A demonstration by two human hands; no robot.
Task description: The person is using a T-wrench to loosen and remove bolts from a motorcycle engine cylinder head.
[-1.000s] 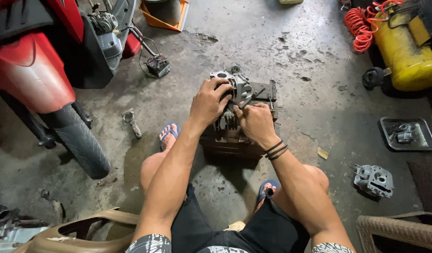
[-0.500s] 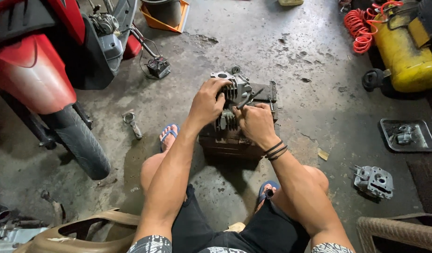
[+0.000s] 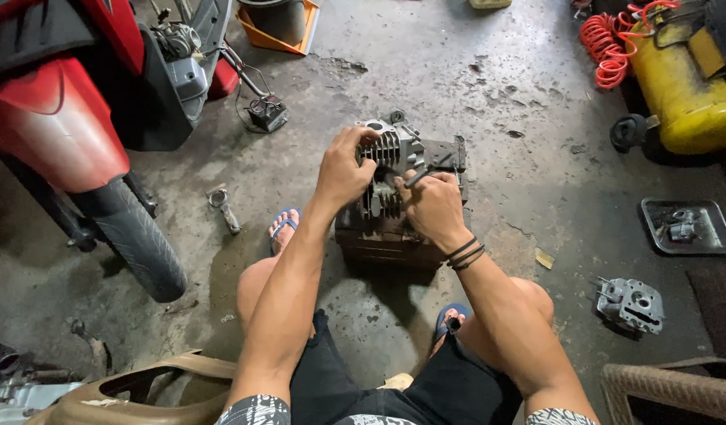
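Observation:
A grey finned engine cylinder [image 3: 394, 149] rests on a dark wooden block [image 3: 379, 236] on the concrete floor in front of me. My left hand [image 3: 343, 169] grips the cylinder's left side over the fins. My right hand [image 3: 434, 208] is closed around a thin dark metal tool [image 3: 420, 175] whose tip touches the cylinder's right side. Black bands circle my right wrist. I squat with a blue sandal on each foot.
A red motorcycle [image 3: 56, 126] with its rear tyre [image 3: 139, 240] stands at the left. A connecting rod [image 3: 221, 205] lies on the floor. At the right are a yellow compressor tank [image 3: 681, 86], an orange coiled hose [image 3: 607, 47], a metal tray [image 3: 685, 228] and a cylinder head [image 3: 632, 303].
My right hand has shifted slightly on the tool beside the cylinder. My left hand stays on the cylinder, and nothing else has moved.

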